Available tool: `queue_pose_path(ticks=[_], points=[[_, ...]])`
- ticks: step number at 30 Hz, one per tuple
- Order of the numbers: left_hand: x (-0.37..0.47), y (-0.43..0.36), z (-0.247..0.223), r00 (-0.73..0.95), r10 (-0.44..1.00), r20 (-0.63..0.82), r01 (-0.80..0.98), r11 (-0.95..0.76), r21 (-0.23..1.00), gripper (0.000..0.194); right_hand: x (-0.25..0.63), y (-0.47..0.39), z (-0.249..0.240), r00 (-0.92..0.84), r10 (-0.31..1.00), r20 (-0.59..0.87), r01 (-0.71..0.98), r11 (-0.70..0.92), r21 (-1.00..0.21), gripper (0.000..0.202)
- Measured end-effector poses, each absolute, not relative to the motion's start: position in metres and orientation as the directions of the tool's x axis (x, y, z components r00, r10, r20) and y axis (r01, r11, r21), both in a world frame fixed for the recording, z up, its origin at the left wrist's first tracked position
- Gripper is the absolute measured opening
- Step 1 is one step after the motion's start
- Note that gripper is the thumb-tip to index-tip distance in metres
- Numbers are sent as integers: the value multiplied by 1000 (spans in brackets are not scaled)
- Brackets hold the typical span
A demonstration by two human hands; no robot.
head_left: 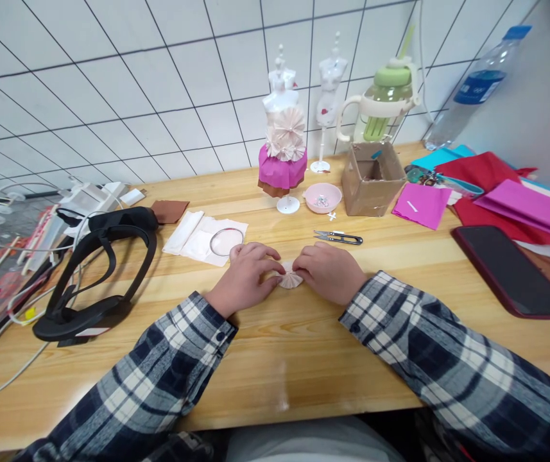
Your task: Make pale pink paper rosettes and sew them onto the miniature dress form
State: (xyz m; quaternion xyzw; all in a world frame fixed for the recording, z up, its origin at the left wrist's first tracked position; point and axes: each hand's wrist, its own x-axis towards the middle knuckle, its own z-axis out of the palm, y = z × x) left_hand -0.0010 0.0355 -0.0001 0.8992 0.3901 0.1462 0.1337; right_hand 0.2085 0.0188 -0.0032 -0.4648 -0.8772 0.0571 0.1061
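Note:
Between my two hands a small pleated pale pink paper fan (291,278) is spread just over the wooden table. My left hand (250,274) pinches its left edge between thumb and fingers. On the opposite side, the curled fingers of my right hand (328,272) grip the right edge. Black-handled thread snips (339,238) lie just beyond my right hand. Past my left hand is a white paper sheet (192,239) with a thin ring of wire (226,242) on it. A small dress form (282,154) stands farther back, wearing pleated pale rosettes over a magenta and brown skirt.
Behind stand a pink dish (323,197) of small bits, an open cardboard box (373,183), a second dress form (328,96) and a green-lidded jug (385,102). A phone (515,269) and coloured sheets (534,205) lie right. A black headset strap (106,276) and cables lie left.

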Motion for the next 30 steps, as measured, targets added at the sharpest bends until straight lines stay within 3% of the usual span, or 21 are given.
queue_pose_path(ticks=[11,22,27,30], points=[[0,39,-4,638,749,182,664,-654,363,14,206,18,-3,-542,814,209,781,579,-234,21],[-2,43,-7,636,745,201,687,-665,293,17,208,31,-7,-618,776,128,725,626,-287,25],[-2,44,-9,627,749,214,687,-662,300,17,204,32,-2,-527,828,192,766,561,-315,21],[-2,45,-11,627,747,220,684,-663,305,17,197,29,-1,-526,838,147,791,546,-277,25]])
